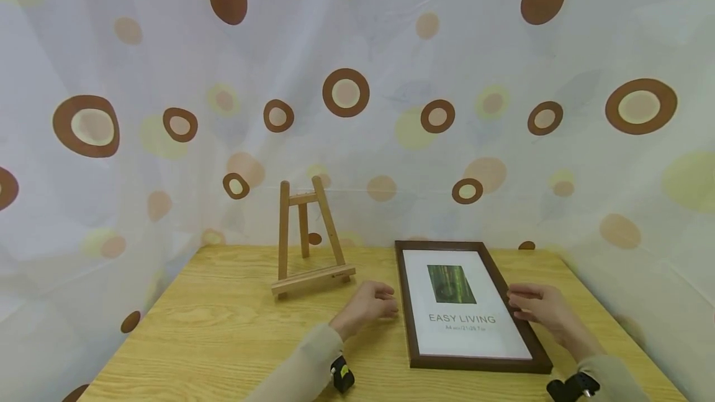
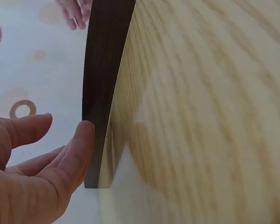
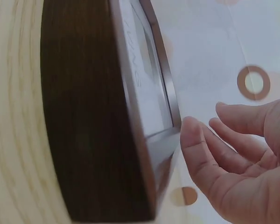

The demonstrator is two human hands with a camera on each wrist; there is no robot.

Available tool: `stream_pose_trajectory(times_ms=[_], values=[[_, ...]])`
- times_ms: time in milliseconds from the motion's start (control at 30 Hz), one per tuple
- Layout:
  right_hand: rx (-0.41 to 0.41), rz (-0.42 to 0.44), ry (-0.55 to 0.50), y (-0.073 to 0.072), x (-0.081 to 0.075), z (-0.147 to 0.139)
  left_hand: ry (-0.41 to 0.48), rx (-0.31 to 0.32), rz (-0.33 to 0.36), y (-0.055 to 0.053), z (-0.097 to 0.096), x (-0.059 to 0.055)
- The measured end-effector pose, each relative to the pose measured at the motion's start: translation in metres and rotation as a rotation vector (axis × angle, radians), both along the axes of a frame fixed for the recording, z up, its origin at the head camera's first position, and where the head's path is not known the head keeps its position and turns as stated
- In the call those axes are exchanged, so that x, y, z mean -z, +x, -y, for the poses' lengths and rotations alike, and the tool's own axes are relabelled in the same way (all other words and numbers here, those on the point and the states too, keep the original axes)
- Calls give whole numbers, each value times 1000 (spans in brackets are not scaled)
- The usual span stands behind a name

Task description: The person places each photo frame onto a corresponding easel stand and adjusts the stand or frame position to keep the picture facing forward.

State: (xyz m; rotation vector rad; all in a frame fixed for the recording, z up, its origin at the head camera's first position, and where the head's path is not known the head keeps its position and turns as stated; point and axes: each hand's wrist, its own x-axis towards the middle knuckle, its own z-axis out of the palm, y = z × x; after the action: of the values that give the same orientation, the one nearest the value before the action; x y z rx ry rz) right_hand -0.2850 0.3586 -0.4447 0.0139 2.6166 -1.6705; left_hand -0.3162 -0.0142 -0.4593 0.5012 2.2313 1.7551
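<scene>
A dark brown picture frame [image 1: 410, 321] lies flat on the wooden table, its white sheet reading "EASY LIVING" below a small green picture. Just off its left side is my left hand [image 1: 365, 309], fingers loosely bent and holding nothing. In the left wrist view, those fingertips [image 2: 86, 130] come up close to the frame's dark side [image 2: 105, 60]; contact is unclear. At the opposite side, my right hand [image 1: 547, 315] has its fingertips by the frame's right edge. The right wrist view shows its thumb and fingers apart, near the frame [image 3: 88, 116], without a grip on it.
A small wooden easel [image 1: 283, 228] stands at the back of the table, left of the picture frame. Behind and on both sides of the wood-grain table [image 1: 195, 321] hangs a white curtain [image 1: 391, 42] with brown, peach and yellow circles.
</scene>
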Motion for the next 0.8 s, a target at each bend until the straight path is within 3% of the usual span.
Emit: stream_pose_trajectory(times_ms=[267,567,800], values=[[-64,108,-211,5,5,-27,-124,3,-5,-1,-7,7],[-178,226,-207,2,8,-44,106,-1,241,-2,-5,10],[-214,285,-215,-1,12,-50,140,31,313,1,-5,6]])
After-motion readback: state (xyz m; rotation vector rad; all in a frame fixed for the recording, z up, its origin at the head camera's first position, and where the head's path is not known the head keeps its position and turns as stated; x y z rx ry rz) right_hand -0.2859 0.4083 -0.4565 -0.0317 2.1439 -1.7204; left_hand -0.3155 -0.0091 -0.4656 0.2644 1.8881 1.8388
